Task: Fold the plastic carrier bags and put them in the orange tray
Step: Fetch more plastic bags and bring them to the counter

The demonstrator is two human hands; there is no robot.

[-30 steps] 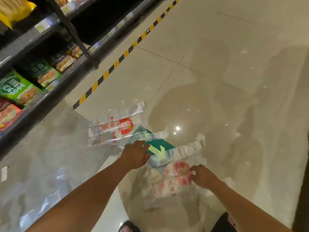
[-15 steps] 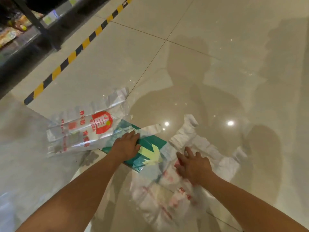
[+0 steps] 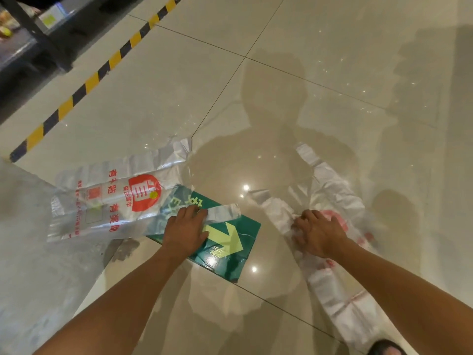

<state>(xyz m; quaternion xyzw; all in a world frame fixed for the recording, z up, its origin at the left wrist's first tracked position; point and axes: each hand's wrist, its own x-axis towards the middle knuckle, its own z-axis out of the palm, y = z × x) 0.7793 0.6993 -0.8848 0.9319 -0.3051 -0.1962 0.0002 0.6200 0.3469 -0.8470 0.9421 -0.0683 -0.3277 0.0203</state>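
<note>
Two clear plastic carrier bags with red print lie on the glossy tiled floor. The left bag (image 3: 110, 201) is spread flat, its handle strip running right under my left hand (image 3: 185, 233), which presses flat on it with fingers straight. The right bag (image 3: 330, 254) is crumpled and stretches from the upper middle down to the lower right. My right hand (image 3: 318, 234) rests on its middle with the fingers bent onto the plastic. No orange tray is in view.
A green floor sticker (image 3: 225, 242) with a pale yellow arrow lies between the bags. Black-and-yellow hazard tape (image 3: 84, 84) edges a dark store shelf (image 3: 28, 44) at the upper left. A grey concrete patch (image 3: 30, 252) is at left. A dark shoe tip (image 3: 386, 348) shows bottom right.
The view has tilted down and closer to the floor. My right hand has dragged the crumpled bag to the right, off the green sticker. My left hand stays pressed on the left bag.
</note>
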